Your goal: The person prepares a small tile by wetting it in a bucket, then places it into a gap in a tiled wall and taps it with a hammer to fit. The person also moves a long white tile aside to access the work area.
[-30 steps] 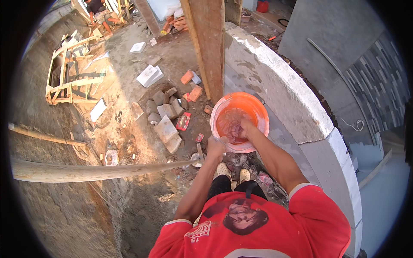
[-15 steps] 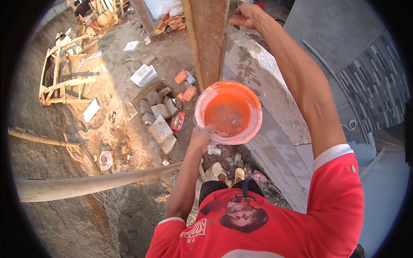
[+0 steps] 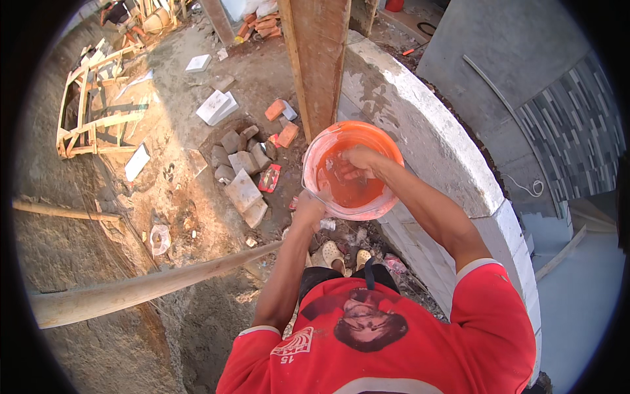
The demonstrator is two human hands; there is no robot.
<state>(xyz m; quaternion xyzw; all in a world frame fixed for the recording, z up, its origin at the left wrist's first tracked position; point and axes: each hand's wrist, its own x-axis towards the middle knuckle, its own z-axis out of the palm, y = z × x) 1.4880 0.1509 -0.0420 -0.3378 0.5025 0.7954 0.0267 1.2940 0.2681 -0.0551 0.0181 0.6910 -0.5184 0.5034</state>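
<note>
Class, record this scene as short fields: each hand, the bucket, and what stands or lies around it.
Left hand: grips near-left rim of orange bucket
Right hand: inside the bucket; contact with liquid unclear
Bucket contents: cloudy liquid
Right of bucket: grey block wall, dark patches
Beyond bucket: upright wooden board
Left of bucket: grey blocks, red packet

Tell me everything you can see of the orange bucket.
The orange bucket looks plastic, round, whitish-smeared on its rim and inner wall, with a thin wire handle along the left. Its open mouth faces up, showing cloudy liquid. The left hand grips its near-left edge; the right hand reaches inside. It sits beside the grey block wall; its base is hidden.
</note>
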